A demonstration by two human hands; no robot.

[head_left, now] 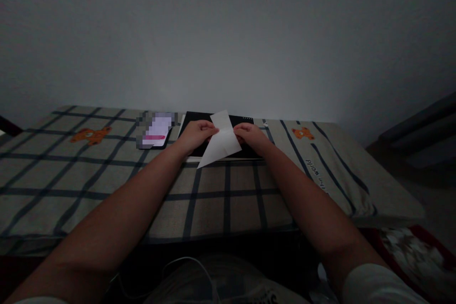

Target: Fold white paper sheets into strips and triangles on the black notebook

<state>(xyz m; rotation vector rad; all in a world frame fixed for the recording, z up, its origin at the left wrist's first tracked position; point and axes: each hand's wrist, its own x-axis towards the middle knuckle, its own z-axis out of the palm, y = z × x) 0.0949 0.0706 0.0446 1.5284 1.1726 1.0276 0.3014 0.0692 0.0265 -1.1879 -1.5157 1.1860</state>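
A folded sheet of white paper (223,145) is held up between my two hands, narrow at its middle and flaring wider toward its lower edge. My left hand (197,135) pinches its left side between thumb and fingers. On the opposite edge, my right hand (252,135) grips the paper the same way. Beneath both hands lies a flat black board or folder (194,118), with pale sheet edges showing under it. The fingertips behind the paper are partly hidden.
A phone (156,130) with a lit screen lies left of the black board. The checked cloth (213,213) with bear prints covers the table. A plain wall (228,38) rises behind. Below the table edge, a white cable (185,258) hangs near my lap.
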